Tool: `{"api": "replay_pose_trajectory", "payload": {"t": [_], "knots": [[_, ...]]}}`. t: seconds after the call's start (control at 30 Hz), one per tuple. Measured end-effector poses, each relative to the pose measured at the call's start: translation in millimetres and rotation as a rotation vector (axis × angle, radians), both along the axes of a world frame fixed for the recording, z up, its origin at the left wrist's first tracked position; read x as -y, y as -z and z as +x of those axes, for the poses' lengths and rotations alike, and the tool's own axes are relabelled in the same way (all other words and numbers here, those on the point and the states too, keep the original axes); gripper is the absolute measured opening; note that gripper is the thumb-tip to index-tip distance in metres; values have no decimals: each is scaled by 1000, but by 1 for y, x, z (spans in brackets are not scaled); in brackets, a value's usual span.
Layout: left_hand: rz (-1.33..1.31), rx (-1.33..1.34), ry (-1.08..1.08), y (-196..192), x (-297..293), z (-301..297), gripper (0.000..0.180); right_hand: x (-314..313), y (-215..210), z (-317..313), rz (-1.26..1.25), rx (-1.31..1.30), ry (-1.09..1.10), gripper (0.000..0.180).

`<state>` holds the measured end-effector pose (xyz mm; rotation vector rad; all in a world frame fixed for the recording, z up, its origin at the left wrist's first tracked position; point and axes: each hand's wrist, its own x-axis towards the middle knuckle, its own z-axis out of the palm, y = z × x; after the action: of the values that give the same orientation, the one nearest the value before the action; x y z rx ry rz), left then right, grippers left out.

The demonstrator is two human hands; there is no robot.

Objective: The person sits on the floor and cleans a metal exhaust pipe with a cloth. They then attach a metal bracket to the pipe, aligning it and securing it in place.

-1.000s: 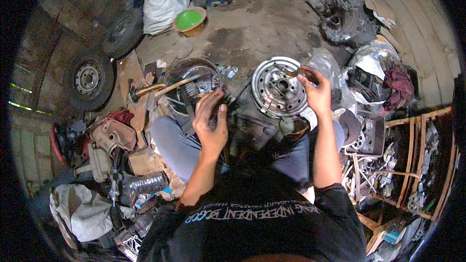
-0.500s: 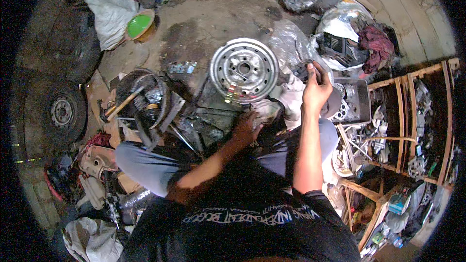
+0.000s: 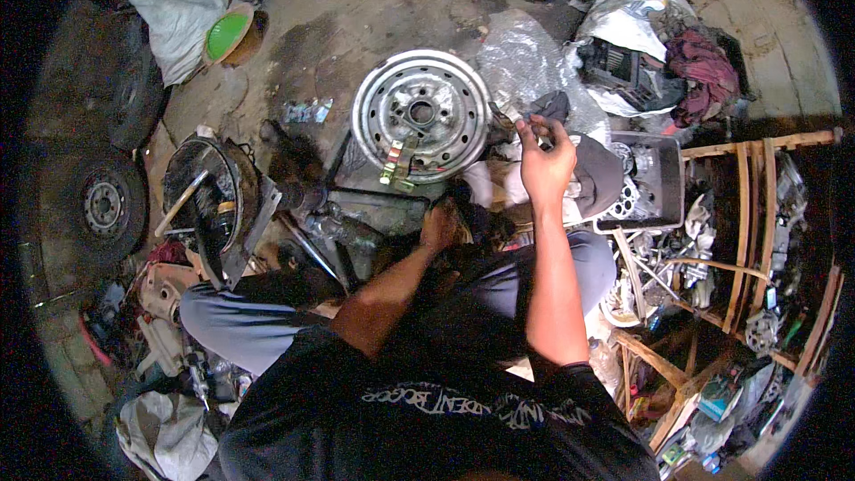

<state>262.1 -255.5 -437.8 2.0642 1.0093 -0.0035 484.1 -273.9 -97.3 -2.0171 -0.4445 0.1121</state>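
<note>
I judge I'm at a fetch step: my right hand (image 3: pixel 545 165) is pinched on a small metal piece (image 3: pixel 537 135) just right of the steel wheel rim (image 3: pixel 421 114) on the floor, while my left hand (image 3: pixel 438 227) rests low on dark parts, grip unclear. Next needs careful seating. The piece looks slim, grey and greasy.

- You sit on a bare, stained concrete floor (image 3: pixel 356 9), dark with oil in patches.
- To your right stands a rough wooden rack (image 3: pixel 757 214) crowded with metal parts.
- At your left lies a black tyre on its wheel (image 3: pixel 105 207); a second tyre (image 3: pixel 134 102) lies just beyond it.
- A green bowl (image 3: pixel 227 34) rests by a grey sack (image 3: pixel 174 9) at the far left.
- The light is dim and bluish, brightest on the far floor.
</note>
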Motion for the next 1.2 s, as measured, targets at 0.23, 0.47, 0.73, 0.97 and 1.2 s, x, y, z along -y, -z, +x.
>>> {"api": "replay_pose_trajectory", "payload": {"t": [0.23,0.47,0.73,0.97,1.2], "knots": [[-525,167,-922,-156,-12,1,55,-23,13,-10,-263,-115,-398,21],[-1072,851,-1021,-168,-34,3,38,-4,64,-40,-405,-106,-685,19],[-184,700,-798,-142,19,49,55,39,83,-73,-348,-374,-733,28],[-748,950,-902,-220,24,37,40,59,60,-90,-279,-782,-653,26],[-915,861,-979,-249,16,15,29,80,33,-93,-41,-1266,-529,14]]}}
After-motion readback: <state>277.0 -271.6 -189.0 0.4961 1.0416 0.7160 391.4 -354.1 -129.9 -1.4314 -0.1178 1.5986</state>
